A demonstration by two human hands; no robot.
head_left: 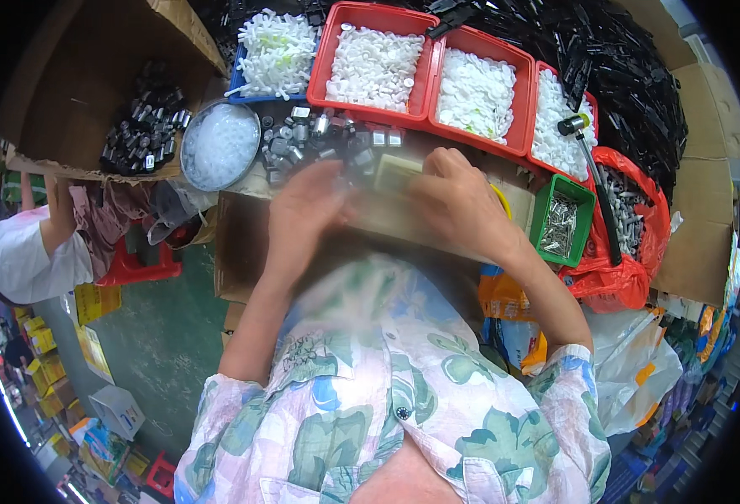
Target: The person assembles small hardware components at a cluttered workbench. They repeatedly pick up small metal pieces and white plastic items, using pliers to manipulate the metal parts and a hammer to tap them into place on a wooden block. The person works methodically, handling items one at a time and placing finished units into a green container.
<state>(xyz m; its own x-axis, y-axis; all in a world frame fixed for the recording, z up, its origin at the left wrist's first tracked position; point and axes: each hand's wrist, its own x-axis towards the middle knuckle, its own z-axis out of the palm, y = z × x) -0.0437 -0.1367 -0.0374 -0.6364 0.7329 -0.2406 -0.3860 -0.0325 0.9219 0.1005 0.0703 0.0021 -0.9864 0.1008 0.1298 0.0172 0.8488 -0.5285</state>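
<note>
My left hand (309, 203) hovers at the near edge of the work surface, beside a pile of small silvery and dark metal caps (290, 143). Its fingers are smeared, so I cannot tell what they hold. My right hand (458, 197) is closed, with its fingers curled next to a pale yellowish block (398, 174). Whatever lies inside that grip is hidden. Beyond the block, a few square silvery pieces (387, 138) sit in a row. A blurred patch covers the space between both hands.
Three red bins (425, 118) and a blue bin (236, 84) hold white plastic parts. A round bowl (187, 160) of clear pieces stands left. At right are a green tray (589, 210) of metal pins, a hammer (603, 185) and a red bag (660, 218). Black parts (622, 76) heap behind.
</note>
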